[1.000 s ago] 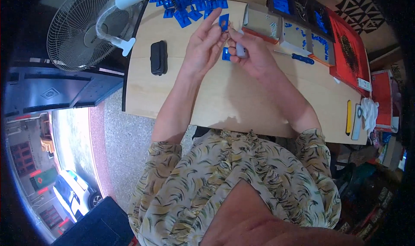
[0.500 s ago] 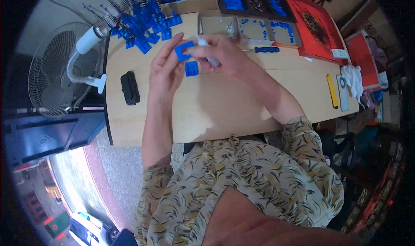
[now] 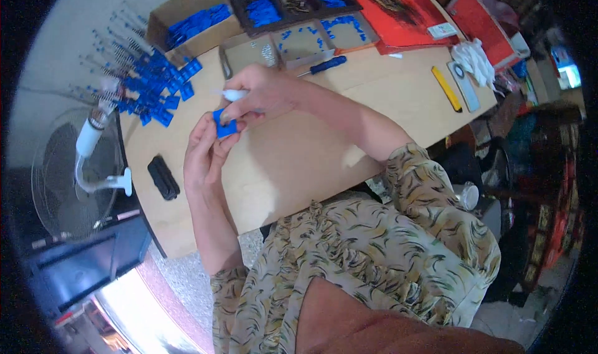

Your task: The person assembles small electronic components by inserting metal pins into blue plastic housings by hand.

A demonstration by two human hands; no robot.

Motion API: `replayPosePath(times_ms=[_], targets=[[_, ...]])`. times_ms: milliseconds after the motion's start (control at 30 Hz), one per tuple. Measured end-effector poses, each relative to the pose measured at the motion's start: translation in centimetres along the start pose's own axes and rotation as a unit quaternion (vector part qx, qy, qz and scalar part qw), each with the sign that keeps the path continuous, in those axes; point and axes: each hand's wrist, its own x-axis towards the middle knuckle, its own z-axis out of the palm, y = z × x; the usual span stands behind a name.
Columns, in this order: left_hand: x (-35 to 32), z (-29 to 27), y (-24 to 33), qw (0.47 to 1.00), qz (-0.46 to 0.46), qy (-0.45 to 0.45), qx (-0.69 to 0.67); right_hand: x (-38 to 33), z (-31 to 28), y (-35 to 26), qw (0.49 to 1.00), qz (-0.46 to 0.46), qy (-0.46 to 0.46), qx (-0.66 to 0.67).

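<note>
Pinched in the fingers of my left hand (image 3: 205, 147) is a small square blue plastic piece (image 3: 225, 126). My right hand (image 3: 263, 91) is closed around a small white bottle (image 3: 235, 95) with a thin tip pointing left. The right thumb and fingertips also press on the blue piece's face, so part of it is covered. Both hands are together above the wooden table (image 3: 299, 161), left of its middle. The second blue piece seen before cannot be made out now.
Blue pieces with upright springs (image 3: 149, 86) cluster at far left, beside a cardboard box (image 3: 215, 37). Small-parts trays (image 3: 299, 54), a screwdriver (image 3: 328, 66) and a red board (image 3: 417, 33) lie beyond. A black case (image 3: 163, 178) sits left; a yellow cutter (image 3: 446, 89), right.
The whole view has turned, shifting the table's things left. Both hands remain together on the blue piece. The bottle's tip now points left instead of up.
</note>
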Motion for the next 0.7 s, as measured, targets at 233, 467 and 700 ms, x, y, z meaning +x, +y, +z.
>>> replayPosePath(times_ms=[233,467,700], targets=[[0.2,-2.6,-0.5,0.981,-0.002,0.013,-0.192,-0.2,0.1,-0.5,0.997,-0.038,0.067,0.015],[0.0,-4.5,-0.3,0.961,0.023,-0.043,-0.272,0.4,-1.7,1.1,0.977,-0.143,0.065,0.147],[2.1,-4.8,-1.3,0.958,0.065,-0.054,-0.274,-2.4,-2.9,-2.4,0.97,-0.205,0.011,0.128]])
